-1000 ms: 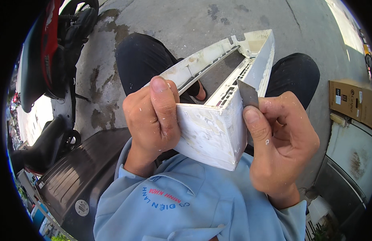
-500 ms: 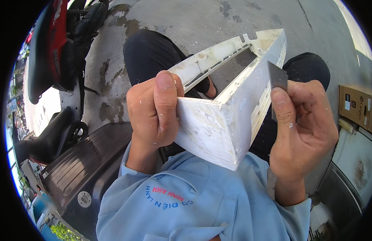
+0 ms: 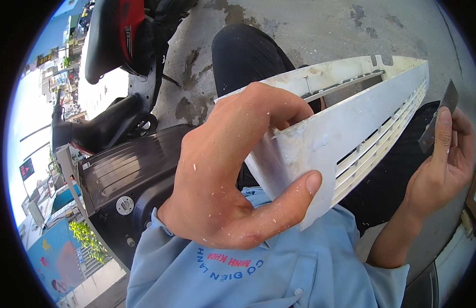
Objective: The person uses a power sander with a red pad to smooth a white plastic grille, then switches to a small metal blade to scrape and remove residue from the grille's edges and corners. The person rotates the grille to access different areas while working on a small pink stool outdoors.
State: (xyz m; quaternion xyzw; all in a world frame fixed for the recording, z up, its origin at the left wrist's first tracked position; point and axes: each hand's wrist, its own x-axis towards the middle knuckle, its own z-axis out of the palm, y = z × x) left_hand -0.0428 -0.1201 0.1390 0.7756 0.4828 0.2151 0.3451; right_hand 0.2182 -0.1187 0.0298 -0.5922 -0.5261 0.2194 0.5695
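Head view: frame (image 3: 351,120) turned, slats (image 3: 387,138) more visible
Left fingers (image 3: 289,203): now wide over frame, grip unclear
Right fingers (image 3: 443,133): pinching blade (image 3: 447,96), now well off frame

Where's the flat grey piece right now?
In the head view, the flat grey piece is near the right edge, held between thumb and fingers of the right hand, just right of the white slatted frame, not touching it.
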